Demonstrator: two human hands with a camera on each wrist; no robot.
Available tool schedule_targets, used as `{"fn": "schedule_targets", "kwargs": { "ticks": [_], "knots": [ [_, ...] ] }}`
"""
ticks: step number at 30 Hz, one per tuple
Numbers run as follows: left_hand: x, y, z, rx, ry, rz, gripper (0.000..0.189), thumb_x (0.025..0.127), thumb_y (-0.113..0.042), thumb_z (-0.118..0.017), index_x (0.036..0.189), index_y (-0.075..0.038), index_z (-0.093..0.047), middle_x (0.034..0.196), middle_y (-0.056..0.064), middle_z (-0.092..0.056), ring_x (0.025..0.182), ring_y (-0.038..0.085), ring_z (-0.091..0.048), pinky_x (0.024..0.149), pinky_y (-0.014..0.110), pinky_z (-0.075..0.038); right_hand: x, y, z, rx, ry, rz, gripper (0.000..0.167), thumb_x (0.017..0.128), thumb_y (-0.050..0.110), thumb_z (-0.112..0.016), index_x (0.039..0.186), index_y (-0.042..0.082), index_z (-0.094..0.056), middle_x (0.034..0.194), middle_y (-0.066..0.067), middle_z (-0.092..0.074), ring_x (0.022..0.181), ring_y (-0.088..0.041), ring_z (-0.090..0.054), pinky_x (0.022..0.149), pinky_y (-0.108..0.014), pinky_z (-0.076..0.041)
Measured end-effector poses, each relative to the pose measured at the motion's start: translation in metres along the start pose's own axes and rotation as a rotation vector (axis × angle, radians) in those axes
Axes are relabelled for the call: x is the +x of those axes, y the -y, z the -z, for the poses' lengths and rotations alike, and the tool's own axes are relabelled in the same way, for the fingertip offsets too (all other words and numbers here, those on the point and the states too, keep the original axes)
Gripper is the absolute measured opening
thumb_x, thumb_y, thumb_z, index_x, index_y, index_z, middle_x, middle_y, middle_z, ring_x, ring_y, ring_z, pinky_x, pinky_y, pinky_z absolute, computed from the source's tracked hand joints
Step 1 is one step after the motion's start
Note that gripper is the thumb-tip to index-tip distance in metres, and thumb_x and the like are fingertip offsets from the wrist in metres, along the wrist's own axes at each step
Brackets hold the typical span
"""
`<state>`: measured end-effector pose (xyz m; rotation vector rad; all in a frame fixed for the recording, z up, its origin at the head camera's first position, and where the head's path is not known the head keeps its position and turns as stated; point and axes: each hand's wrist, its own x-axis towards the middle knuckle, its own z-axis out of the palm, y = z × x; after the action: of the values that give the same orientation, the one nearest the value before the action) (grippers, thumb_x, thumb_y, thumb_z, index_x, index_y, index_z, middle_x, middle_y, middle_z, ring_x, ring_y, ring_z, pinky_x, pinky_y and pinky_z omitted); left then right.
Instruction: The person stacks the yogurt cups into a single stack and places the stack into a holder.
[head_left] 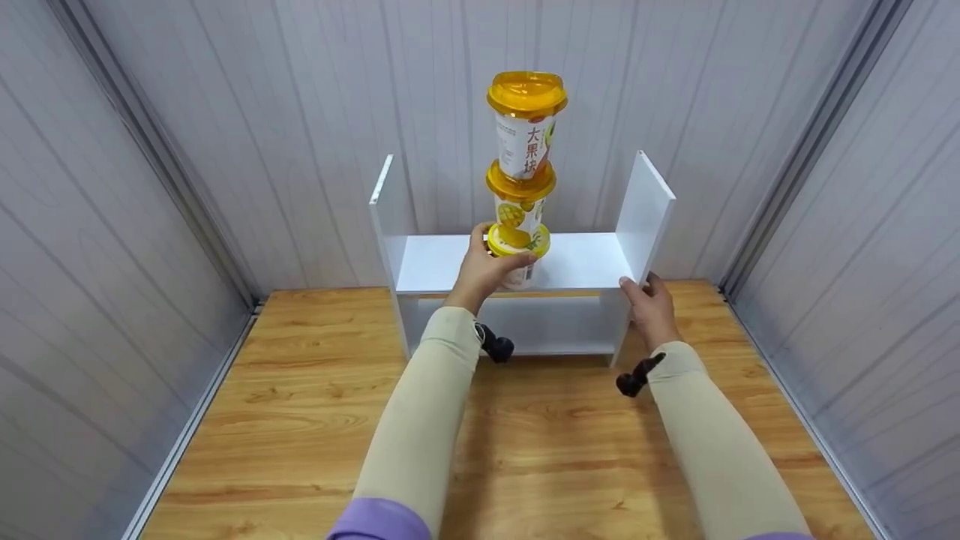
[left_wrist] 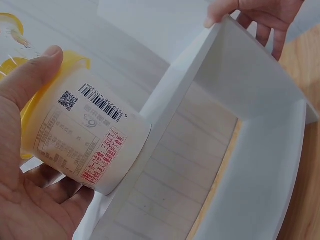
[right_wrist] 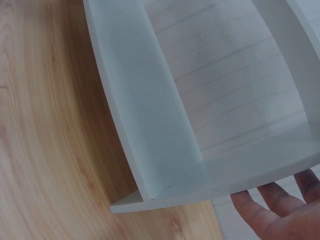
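Three lidded plastic cups stand in an upright stack. The top cup [head_left: 517, 142] and the middle cup [head_left: 517, 214] have orange lids; the bottom cup [head_left: 519, 276] has a yellow lid. My left hand [head_left: 484, 271] grips the bottom cup near its lid, thumb across the front. Its printed side [left_wrist: 95, 132] with a barcode shows in the left wrist view, its base right by the front edge of the upper board of a white shelf [head_left: 585, 259]. My right hand [head_left: 651, 309] holds the right side panel [head_left: 649, 210], thumb at the front edge and fingers on the outer face.
The shelf stands on a wood-grain surface [head_left: 300, 390], near the back wall [head_left: 322, 135]. It has a left side panel [head_left: 391, 217] and a lower board [head_left: 555, 330]. Side walls [head_left: 90, 300] close in on both sides. A small black camera sits on each wrist.
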<state>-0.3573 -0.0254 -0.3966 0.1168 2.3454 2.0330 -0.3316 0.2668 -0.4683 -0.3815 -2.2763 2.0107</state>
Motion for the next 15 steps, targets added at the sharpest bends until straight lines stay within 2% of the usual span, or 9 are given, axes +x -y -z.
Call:
{"fn": "schedule_targets", "kwargs": {
  "ticks": [11,15],
  "knots": [
    [0.0045,0.0021,-0.0008,-0.04,0.01,0.038,0.096,0.076,-0.032,-0.09,0.152,-0.028,-0.032,0.14,0.0,-0.052,0.131,0.022,-0.05,0.116,0.048,-0.036,0.001,-0.0052,0.0034,-0.036,-0.002,0.007,0.085,0.099,0.047,-0.058,0.164,0.016,-0.014,0.164,-0.018,-0.025,0.148,-0.035,-0.03,0.118,-0.053,-0.03],
    [0.0061,0.0024,-0.0013,-0.064,0.007,0.023,0.094,0.077,-0.029,-0.09,0.152,-0.027,-0.032,0.141,0.001,-0.052,0.132,0.022,-0.049,0.116,0.047,-0.036,-0.0003,-0.0063,0.0027,-0.018,-0.013,0.04,0.083,0.099,0.043,-0.059,0.163,0.013,-0.017,0.16,-0.021,-0.03,0.144,-0.035,-0.034,0.117,-0.052,-0.032]
  ]
}}
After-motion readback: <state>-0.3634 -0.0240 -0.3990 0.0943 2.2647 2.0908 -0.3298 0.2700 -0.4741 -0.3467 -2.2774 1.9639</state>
